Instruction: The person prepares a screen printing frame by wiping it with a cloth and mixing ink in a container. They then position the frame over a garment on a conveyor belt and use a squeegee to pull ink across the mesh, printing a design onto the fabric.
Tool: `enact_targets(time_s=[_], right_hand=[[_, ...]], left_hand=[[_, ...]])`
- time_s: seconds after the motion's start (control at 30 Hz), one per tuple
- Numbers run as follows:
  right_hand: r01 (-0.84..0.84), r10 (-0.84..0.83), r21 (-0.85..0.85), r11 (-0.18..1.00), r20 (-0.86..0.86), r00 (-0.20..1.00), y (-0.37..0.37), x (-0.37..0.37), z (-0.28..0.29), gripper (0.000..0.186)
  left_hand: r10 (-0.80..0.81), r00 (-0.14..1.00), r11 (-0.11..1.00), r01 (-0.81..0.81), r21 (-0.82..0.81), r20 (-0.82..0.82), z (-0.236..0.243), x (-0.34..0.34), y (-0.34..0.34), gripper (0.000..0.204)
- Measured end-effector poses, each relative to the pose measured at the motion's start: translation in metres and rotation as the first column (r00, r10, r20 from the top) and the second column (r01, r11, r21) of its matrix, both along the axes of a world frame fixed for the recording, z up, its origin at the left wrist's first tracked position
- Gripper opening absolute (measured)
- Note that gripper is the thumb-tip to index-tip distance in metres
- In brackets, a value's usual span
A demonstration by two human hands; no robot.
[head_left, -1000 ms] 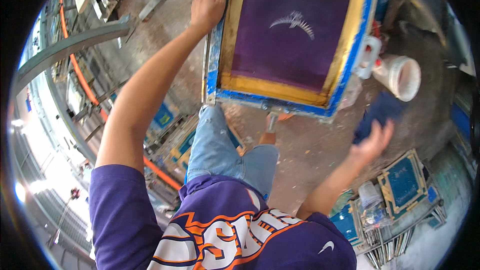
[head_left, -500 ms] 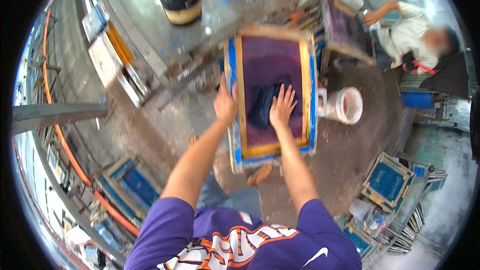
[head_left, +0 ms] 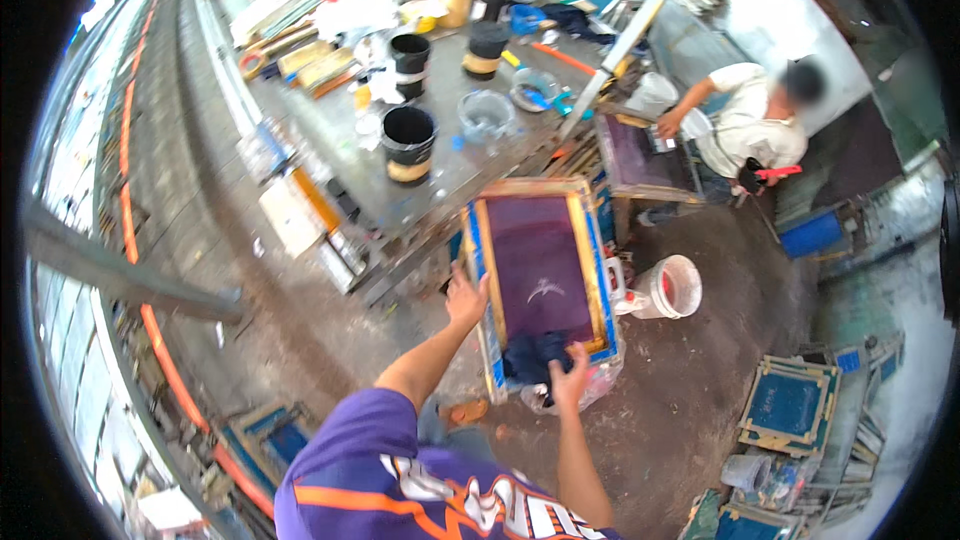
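Note:
A screen printing frame [head_left: 592,270] stands tilted in front of me, its purple mesh edged with yellow wood and blue tape. A pale curved mark shows on the mesh. My left hand [head_left: 467,298] grips the frame's left edge. At the frame's near end my right hand [head_left: 570,377] holds a bunched dark blue cloth [head_left: 530,358] against the mesh, with part of the cloth hidden by the hand. Clear plastic [head_left: 600,380] shows beneath the frame's near right corner.
A white bucket [head_left: 668,288] and a white jug stand right of the frame. Beyond it, a worktable [head_left: 330,155] carries black tubs [head_left: 409,145] and a clear basin. A co-worker [head_left: 750,125] handles another screen at the right. A post [head_left: 130,265] rises at left; blue screens [head_left: 787,402] lie lower right.
My right hand and the cloth have moved from the middle of the mesh to its near end, uncovering the pale mark. The view has tipped up, showing more of the worktable.

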State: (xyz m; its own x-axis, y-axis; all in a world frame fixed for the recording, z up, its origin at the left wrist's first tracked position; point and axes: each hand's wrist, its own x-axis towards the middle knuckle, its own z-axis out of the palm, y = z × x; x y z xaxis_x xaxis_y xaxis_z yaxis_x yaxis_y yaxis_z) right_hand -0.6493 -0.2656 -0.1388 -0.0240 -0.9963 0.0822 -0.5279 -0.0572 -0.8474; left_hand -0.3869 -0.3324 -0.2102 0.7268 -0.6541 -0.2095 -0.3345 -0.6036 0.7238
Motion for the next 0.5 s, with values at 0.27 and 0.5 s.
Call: enact_targets(time_s=[0.27,0.5], right_hand=[[-0.278,0.289,-0.103,0.955,0.115,0.951,0.049,0.052,0.101,0.057],[-0.690,0.681,-0.230,0.686,-0.130,0.721,0.039,0.086,0.182,0.048]], left_hand=[[-0.133,0.145,0.982,0.152,-0.111,-0.980,0.148,-0.058,0.117,0.082],[-0.151,0.789,0.783,-0.273,-0.559,-0.596,0.250,0.053,0.112,0.063]])
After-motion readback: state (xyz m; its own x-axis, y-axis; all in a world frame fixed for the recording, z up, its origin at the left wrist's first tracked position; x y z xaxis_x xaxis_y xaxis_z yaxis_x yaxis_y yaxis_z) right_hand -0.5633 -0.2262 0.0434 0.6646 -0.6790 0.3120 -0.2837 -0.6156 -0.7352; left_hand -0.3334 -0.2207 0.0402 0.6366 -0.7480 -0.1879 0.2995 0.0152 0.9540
